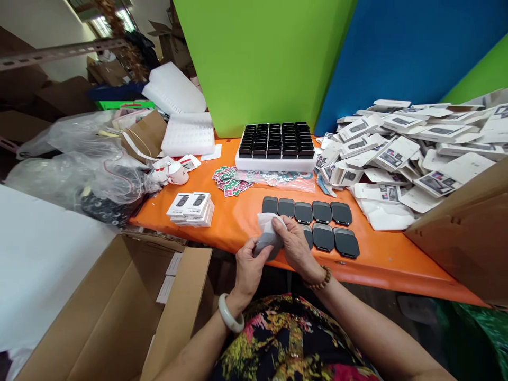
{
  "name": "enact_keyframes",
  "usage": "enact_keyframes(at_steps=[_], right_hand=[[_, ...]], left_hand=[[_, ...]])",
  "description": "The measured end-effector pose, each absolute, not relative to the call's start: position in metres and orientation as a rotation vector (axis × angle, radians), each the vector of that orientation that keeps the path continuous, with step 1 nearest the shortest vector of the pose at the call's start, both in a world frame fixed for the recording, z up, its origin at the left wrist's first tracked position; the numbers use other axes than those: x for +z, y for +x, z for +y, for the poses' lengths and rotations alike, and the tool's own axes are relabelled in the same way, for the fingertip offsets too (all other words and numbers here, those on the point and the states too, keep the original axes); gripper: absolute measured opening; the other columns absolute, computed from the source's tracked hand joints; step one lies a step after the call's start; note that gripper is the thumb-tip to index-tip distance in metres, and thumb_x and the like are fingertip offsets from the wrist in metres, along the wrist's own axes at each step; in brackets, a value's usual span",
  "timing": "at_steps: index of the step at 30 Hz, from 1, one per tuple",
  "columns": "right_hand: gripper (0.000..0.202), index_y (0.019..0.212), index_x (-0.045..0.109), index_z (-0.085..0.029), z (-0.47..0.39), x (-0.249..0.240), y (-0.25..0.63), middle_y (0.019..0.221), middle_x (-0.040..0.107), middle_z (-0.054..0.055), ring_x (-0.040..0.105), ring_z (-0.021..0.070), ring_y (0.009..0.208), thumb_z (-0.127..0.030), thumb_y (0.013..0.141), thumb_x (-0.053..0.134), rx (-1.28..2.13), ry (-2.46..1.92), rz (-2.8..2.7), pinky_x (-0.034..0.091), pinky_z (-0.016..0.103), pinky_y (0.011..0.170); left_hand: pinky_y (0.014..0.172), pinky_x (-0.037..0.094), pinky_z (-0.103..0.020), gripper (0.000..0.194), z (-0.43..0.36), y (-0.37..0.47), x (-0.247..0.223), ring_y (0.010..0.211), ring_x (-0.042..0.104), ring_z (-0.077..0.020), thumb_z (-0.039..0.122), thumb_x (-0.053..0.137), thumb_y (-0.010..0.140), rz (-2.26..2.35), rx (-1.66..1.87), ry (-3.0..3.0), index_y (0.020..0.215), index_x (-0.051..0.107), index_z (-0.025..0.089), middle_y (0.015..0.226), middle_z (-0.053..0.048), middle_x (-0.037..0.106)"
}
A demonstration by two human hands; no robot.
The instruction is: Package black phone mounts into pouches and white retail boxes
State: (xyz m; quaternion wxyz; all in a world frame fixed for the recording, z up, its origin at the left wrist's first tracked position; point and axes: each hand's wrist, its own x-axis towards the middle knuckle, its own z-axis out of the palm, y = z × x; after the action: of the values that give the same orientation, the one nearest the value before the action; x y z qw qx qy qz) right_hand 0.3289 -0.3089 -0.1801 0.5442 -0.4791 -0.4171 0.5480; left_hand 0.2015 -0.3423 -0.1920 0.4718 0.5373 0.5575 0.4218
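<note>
Both hands met at the near edge of the orange worktop (246,222), working on one dark grey pad (266,246). The left hand (249,269) clasped the pad from below, fingers curled round its lower edge, a pale bangle on that wrist. The right hand (296,246), with a beaded bracelet at the wrist, pinched a white cloth (266,222) against the top of the pad, so the cloth lay folded over the pad's upper part. The pad was held just above the worktop's front edge, touching both hands. Just beside the right hand lay more dark pads (313,212) flat on the worktop, in two rows. Behind them stood a white tray (275,163) filled with black pieces set upright in rows, with a scatter of small coloured stickers (230,180) to its left. A short stack of white boxes (192,209) sat further left, well apart from the hands. A large heap of white packages (405,148) covered the right end of the worktop. An open cardboard box (119,317) stood below the worktop on the left.
</note>
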Motion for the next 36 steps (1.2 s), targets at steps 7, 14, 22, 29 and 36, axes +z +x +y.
enact_keyframes(at_steps=[7, 14, 22, 29, 36], right_hand=[[0.022, 0.107, 0.059, -0.022, -0.305, -0.166, 0.343, 0.111, 0.061, 0.011, 0.053, 0.0246, 0.107, -0.032, 0.087, 0.057, 0.502, -1.146, -1.571, 0.04, 0.041, 0.095], [0.025, 0.103, 0.059, -0.019, -0.303, -0.202, 0.325, 0.089, 0.064, 0.003, 0.057, 0.0158, 0.077, -0.036, 0.088, 0.05, 1.24, -1.115, -1.456, 0.047, 0.03, 0.071], [0.025, 0.101, 0.047, -0.022, -0.283, -0.227, 0.315, 0.062, 0.039, -0.009, 0.038, 0.0095, 0.051, -0.033, 0.08, 0.057, 1.358, -1.169, -1.165, 0.032, 0.021, 0.048], [0.023, 0.108, 0.053, -0.021, -0.277, -0.213, 0.37, 0.099, 0.06, 0.007, 0.057, 0.0186, 0.088, -0.03, 0.087, 0.053, 0.776, -1.366, -1.585, 0.046, 0.032, 0.078], [0.023, 0.093, 0.061, -0.014, -0.295, -0.225, 0.527, 0.092, 0.062, 0.012, 0.056, 0.0218, 0.083, -0.028, 0.09, 0.043, 0.087, -1.911, -1.285, 0.044, 0.036, 0.079]], left_hand=[[0.059, 0.042, -0.021, 0.032, -0.329, 0.182, -0.202, 0.063, 0.051, -0.0108, 0.043, 0.071, 0.074, 1.185, 0.933, 1.045, 0.081, 0.068, 0.012, 0.069, 0.002, 0.062], [0.077, 0.046, -0.023, 0.032, -0.313, 0.18, -0.202, 0.084, 0.059, -0.0144, 0.041, 0.07, 0.074, 1.213, 1.113, 1.06, 0.092, 0.066, 0.015, 0.092, -0.003, 0.066], [0.064, 0.049, -0.024, 0.046, -0.298, 0.19, -0.224, 0.068, 0.06, -0.012, 0.047, 0.075, 0.065, 1.361, 1.174, 0.886, 0.092, 0.054, 0.016, 0.082, -0.001, 0.064], [0.057, 0.047, -0.026, 0.045, -0.246, 0.177, -0.238, 0.059, 0.056, -0.0134, 0.044, 0.073, 0.056, 1.59, 1.11, 0.966, 0.088, 0.057, 0.016, 0.07, 0.001, 0.059], [0.081, 0.048, -0.043, 0.051, -0.211, 0.16, -0.233, 0.085, 0.061, -0.0295, 0.04, 0.056, 0.078, 2.071, 0.645, 1.614, 0.119, 0.056, 0.01, 0.092, -0.013, 0.064]])
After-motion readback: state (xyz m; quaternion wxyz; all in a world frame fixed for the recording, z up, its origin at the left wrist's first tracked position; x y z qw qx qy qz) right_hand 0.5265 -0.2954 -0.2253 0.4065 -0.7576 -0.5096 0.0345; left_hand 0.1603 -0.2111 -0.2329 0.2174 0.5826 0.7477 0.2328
